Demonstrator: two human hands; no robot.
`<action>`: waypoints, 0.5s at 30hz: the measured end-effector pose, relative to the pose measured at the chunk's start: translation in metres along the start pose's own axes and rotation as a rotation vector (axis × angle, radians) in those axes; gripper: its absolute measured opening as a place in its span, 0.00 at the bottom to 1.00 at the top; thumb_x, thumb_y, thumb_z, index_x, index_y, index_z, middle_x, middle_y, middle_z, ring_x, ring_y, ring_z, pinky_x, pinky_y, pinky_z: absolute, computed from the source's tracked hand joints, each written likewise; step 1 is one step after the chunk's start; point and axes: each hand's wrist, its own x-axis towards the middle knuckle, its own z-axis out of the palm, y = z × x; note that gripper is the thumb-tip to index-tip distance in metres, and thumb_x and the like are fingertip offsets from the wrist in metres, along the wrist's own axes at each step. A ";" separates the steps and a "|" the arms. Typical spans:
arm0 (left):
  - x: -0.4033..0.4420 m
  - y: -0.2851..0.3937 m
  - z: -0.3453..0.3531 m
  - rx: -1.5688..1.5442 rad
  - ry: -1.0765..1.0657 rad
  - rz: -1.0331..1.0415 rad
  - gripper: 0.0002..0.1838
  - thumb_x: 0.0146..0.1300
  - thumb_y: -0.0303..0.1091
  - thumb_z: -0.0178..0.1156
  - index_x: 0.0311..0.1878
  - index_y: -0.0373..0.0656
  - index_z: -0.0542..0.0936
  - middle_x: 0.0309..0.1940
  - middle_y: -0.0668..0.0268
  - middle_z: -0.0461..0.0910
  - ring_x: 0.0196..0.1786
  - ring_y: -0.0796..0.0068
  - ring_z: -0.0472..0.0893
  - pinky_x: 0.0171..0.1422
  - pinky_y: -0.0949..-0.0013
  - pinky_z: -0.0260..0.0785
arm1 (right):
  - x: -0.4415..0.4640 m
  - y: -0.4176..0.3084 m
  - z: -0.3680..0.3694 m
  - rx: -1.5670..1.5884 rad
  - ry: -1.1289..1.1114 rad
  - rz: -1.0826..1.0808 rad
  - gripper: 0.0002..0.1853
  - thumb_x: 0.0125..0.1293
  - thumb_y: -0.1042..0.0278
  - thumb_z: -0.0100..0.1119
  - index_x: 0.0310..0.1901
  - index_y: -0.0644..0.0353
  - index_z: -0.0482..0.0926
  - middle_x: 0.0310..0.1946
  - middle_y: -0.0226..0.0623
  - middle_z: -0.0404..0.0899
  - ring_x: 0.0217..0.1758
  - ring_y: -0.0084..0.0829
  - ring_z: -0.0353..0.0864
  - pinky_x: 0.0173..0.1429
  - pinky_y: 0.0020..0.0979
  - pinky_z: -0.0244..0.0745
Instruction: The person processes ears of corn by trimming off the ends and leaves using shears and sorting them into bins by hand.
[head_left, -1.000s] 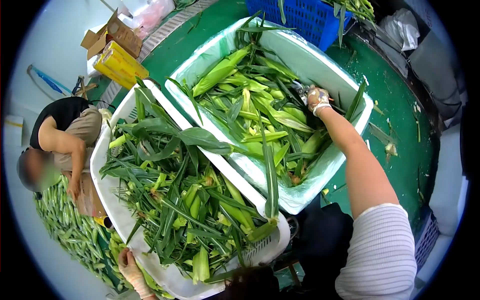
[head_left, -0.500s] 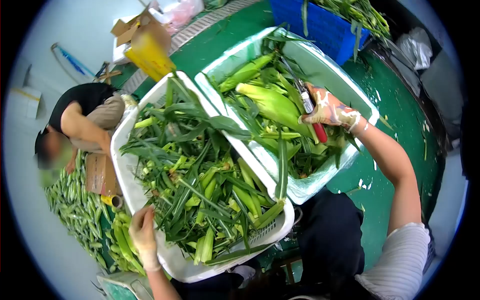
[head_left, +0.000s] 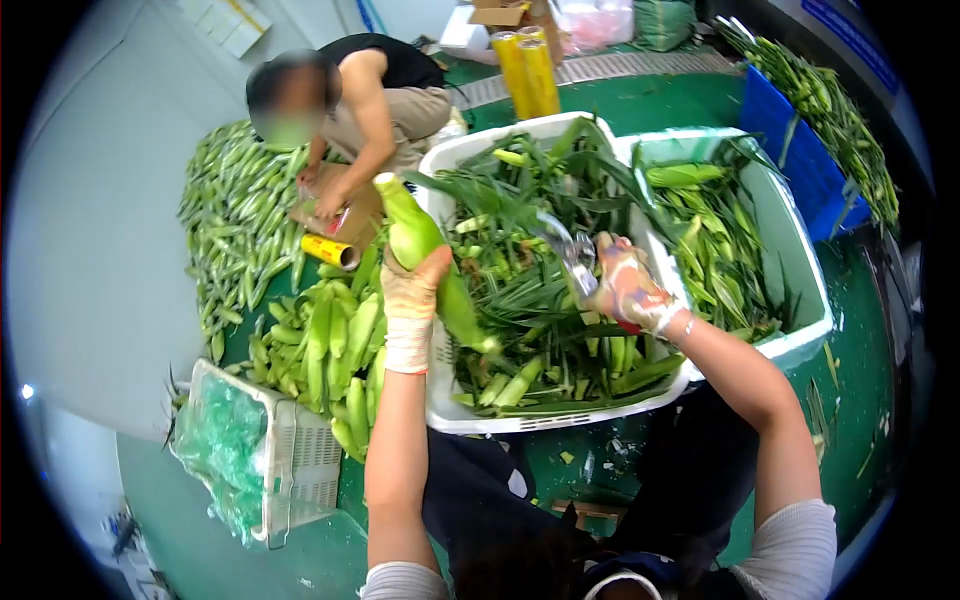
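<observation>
My left hand (head_left: 410,305), in a pale work glove, is wrapped round an ear of corn (head_left: 410,228) in its green husk. The ear slants over the left rim of the white plastic basket (head_left: 510,425), which is heaped with leaves and husk trimmings (head_left: 520,285). In my stained, gloved right hand (head_left: 630,285) is a pair of pruning shears (head_left: 572,250). Their metal end, somewhat blurred, points up and left above the trimmings; only a bit of red handle shows beneath the hand. Fingers partly hide the grip. The shears and the ear are apart.
A green-lined box (head_left: 805,285) of husked-leaf corn stands right; a blue crate (head_left: 775,130) lies beyond. More ears (head_left: 330,330) are piled left, near a crate of green plastic (head_left: 225,430). Another person (head_left: 375,100) crouches by a cardboard box (head_left: 350,205) and wrapped corn (head_left: 235,210).
The view has swung left. My left hand, previously bare of any visible ear beside the basket, now holds one up. My right hand has moved the shears from the lined box to above the basket.
</observation>
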 end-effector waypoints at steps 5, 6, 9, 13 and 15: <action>-0.022 0.016 -0.004 0.304 -0.165 0.334 0.12 0.60 0.32 0.59 0.45 0.41 0.70 0.33 0.65 0.76 0.31 0.71 0.75 0.35 0.69 0.71 | -0.020 -0.057 -0.018 0.168 -0.142 -0.216 0.39 0.43 0.48 0.69 0.51 0.67 0.65 0.42 0.52 0.70 0.49 0.49 0.71 0.54 0.42 0.64; -0.028 0.027 -0.002 0.405 -0.219 0.283 0.08 0.63 0.32 0.55 0.43 0.42 0.70 0.32 0.67 0.73 0.27 0.72 0.70 0.32 0.70 0.68 | -0.019 -0.062 -0.020 0.198 -0.180 -0.232 0.43 0.42 0.47 0.69 0.55 0.67 0.63 0.43 0.53 0.70 0.51 0.49 0.70 0.56 0.42 0.63; -0.034 0.010 -0.003 0.194 -0.354 0.036 0.16 0.59 0.30 0.57 0.50 0.42 0.69 0.36 0.66 0.72 0.33 0.72 0.70 0.37 0.69 0.69 | -0.013 -0.064 -0.022 0.190 -0.226 -0.286 0.52 0.39 0.45 0.71 0.62 0.68 0.57 0.45 0.53 0.69 0.53 0.49 0.69 0.58 0.43 0.61; -0.040 0.006 0.003 0.177 -0.525 0.060 0.17 0.63 0.23 0.51 0.54 0.46 0.67 0.39 0.68 0.69 0.34 0.75 0.67 0.37 0.70 0.69 | -0.008 -0.058 -0.028 0.135 -0.348 -0.377 0.39 0.38 0.52 0.72 0.49 0.66 0.64 0.40 0.50 0.73 0.46 0.48 0.74 0.49 0.39 0.69; -0.030 -0.005 -0.003 0.051 -0.641 -0.093 0.26 0.51 0.22 0.63 0.55 0.45 0.67 0.44 0.68 0.71 0.41 0.75 0.71 0.43 0.71 0.71 | -0.015 -0.051 -0.024 0.141 -0.369 -0.366 0.35 0.39 0.54 0.72 0.45 0.65 0.65 0.36 0.49 0.75 0.41 0.49 0.76 0.44 0.38 0.72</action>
